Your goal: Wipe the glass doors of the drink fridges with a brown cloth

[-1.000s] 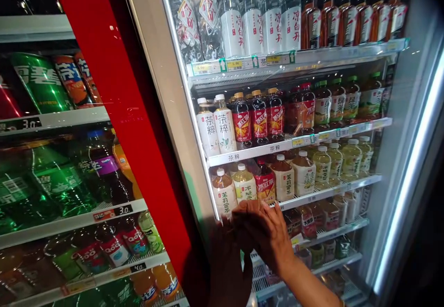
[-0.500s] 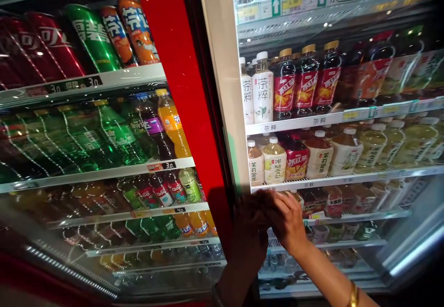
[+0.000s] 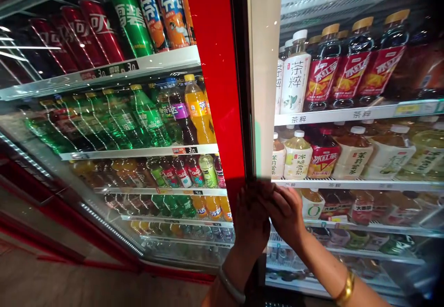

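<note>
Left hand (image 3: 252, 214), right hand (image 3: 287, 210) shifting toward cream frame (image 3: 265, 80) | grips overlapping, closure and contents unclear | bottles (image 3: 296, 82) remaining shelved

Left hand (image 3: 252, 212) has shifted across to the red frame (image 3: 224, 89) and dark seam (image 3: 244, 76); right hand (image 3: 286, 207) followed, from in front of the bottled teas (image 3: 298, 156) a second ago to the edge of the beige post (image 3: 265, 66). Wearer's view swung left and down: water bottles out, more red cans (image 3: 100, 29), floor (image 3: 65, 279), grey bracelet (image 3: 231, 287) and gold bracelet (image 3: 346, 289) in.
</note>
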`<state>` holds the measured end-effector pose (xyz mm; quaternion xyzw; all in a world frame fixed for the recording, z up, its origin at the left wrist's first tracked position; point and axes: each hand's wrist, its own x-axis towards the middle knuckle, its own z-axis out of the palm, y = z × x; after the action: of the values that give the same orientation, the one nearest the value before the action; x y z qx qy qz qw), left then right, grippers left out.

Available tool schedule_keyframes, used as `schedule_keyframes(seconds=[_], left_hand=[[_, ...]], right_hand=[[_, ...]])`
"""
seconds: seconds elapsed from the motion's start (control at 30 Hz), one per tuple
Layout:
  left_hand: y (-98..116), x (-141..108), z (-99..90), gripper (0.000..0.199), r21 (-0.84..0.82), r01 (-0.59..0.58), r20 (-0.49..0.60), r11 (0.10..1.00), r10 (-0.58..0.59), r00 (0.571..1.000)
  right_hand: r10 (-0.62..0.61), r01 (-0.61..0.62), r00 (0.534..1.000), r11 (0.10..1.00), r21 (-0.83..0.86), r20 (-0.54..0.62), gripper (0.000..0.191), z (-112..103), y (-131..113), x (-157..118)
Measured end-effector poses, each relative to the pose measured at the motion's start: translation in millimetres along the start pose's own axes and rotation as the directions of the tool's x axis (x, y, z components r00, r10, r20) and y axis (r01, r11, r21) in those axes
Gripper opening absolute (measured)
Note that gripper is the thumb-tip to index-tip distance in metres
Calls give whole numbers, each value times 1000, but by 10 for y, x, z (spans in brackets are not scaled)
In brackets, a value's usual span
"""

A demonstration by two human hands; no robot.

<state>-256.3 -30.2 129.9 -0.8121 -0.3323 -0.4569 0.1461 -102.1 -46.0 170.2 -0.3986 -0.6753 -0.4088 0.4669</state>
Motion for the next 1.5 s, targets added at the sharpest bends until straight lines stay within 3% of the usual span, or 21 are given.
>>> schedule_keyframes(seconds=[0.1,0.2,0.3,0.37,0.43,0.5,0.6,0.7,0.77,0.87,0.97,1.03,1.17,1.23,1.33,1.5], left_hand=[[-8,-129,-38,69,-21,16,77,1000,-14,997],[36,124,-187,69,-35,30,19,999,-29,999],[82,474,-284,63,-75,49,-61,996,-54,997],[105,568,-265,62,-119,38,-64,992,-46,997],[133,475,-174,66,-142,10,-19,990,-13,1000],[183,224,-24,70,-129,-5,32,992,9,999],[310,-205,226,76,-74,36,34,997,-34,999],[449,-315,355,82,-42,64,2,997,-64,998],[508,-121,339,77,-48,49,8,998,-49,999],[541,385,237,63,-85,5,68,996,1,998],[568,729,200,60,-118,-40,76,992,49,996],[610,711,255,61,-129,-66,59,990,74,996],[739,281,494,69,-124,-67,106,990,80,991],[814,132,595,75,-113,-70,133,991,85,987],[944,258,627,80,-105,-95,78,990,103,992],[1173,911,535,88,-143,-73,-72,987,63,995]], right_hand=[[-25,24,999,1000,15,29,32,-20,3,-134],[7,-8,1000,1000,25,29,34,-71,101,268],[97,-97,994,995,2,-45,38,-89,196,728],[107,-107,993,994,11,-55,35,-91,208,817],[88,-87,996,995,39,-13,29,-107,170,678],[76,-77,997,996,37,22,26,-149,107,373],[79,-78,993,997,-12,83,31,-257,72,-134],[58,-52,990,998,-47,131,37,-383,199,-353],[65,-56,992,995,-83,105,40,-449,353,-251],[102,-97,994,984,-146,25,43,-486,561,118],[136,-140,990,976,-167,-34,43,-460,632,317],[176,-178,984,968,-176,-27,44,-446,606,188],[220,-211,975,962,-174,34,48,-510,543,-438],[221,-207,973,964,-166,67,51,-598,597,-624],[202,-189,978,966,-174,57,53,-771,837,-476],[254,-271,962,937,-220,-100,57,-980,1299,93]])
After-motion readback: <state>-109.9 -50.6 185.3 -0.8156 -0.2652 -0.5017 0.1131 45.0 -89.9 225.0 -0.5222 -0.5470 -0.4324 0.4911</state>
